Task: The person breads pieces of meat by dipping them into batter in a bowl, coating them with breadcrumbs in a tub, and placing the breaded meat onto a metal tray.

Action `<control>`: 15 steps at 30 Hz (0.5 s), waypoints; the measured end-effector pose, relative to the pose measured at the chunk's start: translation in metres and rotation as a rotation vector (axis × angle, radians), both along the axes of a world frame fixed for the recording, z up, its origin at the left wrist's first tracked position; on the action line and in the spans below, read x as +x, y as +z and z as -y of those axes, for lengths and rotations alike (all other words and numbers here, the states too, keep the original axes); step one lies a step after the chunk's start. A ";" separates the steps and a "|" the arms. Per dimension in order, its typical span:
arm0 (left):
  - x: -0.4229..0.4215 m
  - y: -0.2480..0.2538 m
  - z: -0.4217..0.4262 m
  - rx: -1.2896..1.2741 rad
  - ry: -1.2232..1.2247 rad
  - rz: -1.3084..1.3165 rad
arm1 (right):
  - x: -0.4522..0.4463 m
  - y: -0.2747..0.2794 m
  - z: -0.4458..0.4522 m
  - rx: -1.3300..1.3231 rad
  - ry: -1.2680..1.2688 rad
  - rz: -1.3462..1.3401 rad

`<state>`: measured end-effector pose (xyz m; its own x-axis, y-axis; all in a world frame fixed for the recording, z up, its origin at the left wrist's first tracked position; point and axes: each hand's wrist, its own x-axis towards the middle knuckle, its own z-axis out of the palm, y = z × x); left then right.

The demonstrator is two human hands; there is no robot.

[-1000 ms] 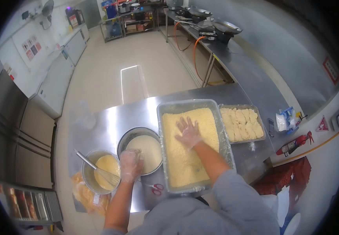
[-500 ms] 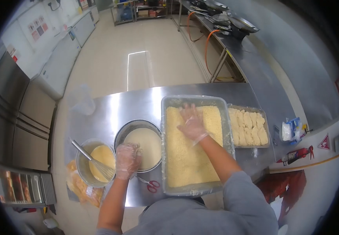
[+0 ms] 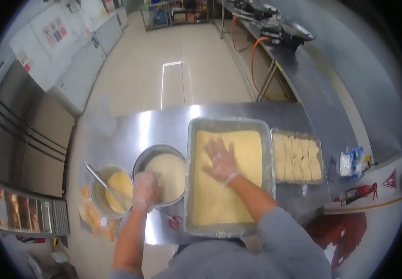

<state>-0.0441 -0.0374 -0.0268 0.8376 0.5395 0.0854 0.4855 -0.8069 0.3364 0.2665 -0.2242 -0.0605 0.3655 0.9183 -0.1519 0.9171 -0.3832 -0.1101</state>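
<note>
My right hand point(image 3: 222, 162), in a clear plastic glove, lies flat with fingers spread on the yellow crumbs point(image 3: 226, 204) that fill a large grey tub point(image 3: 271, 186). My left hand point(image 3: 146, 189), also gloved, is curled at the near left rim of a round metal pan point(image 3: 136, 163). Pale, creamy-looking contents point(image 3: 170, 174) lie in that pan. The left fingers are closed, and whatever may be in them is hidden. Left of this hand, a whisk point(image 3: 103, 181) leans in a round bowl point(image 3: 95, 197) of yellow liquid point(image 3: 119, 185).
A tray point(image 3: 321, 174) of pale coated pieces point(image 3: 296, 158) sits right of the tub. Red-handled scissors point(image 3: 175, 222) lie near the front edge of the steel table point(image 3: 163, 128). A plastic bag point(image 3: 99, 223) is under the bowl. Burners and pans point(image 3: 289, 35) stand on the far right counter.
My right hand has come closer to me over the crumbs, its fingers now more clearly spread. The left hand stays curled by the pan. The whole view has shifted slightly.
</note>
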 end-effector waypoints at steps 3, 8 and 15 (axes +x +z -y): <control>0.003 0.006 0.002 0.022 0.033 -0.013 | 0.009 0.000 -0.007 -0.003 -0.020 -0.011; 0.000 0.002 0.003 0.062 -0.001 0.136 | -0.010 0.004 0.000 0.150 0.118 -0.036; 0.009 0.024 0.014 0.069 0.095 -0.096 | 0.000 0.003 0.003 0.008 0.139 -0.019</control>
<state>-0.0348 -0.0511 -0.0027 0.7891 0.6125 0.0468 0.5883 -0.7755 0.2294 0.2660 -0.2274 -0.0575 0.2320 0.9610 -0.1503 0.9590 -0.2518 -0.1302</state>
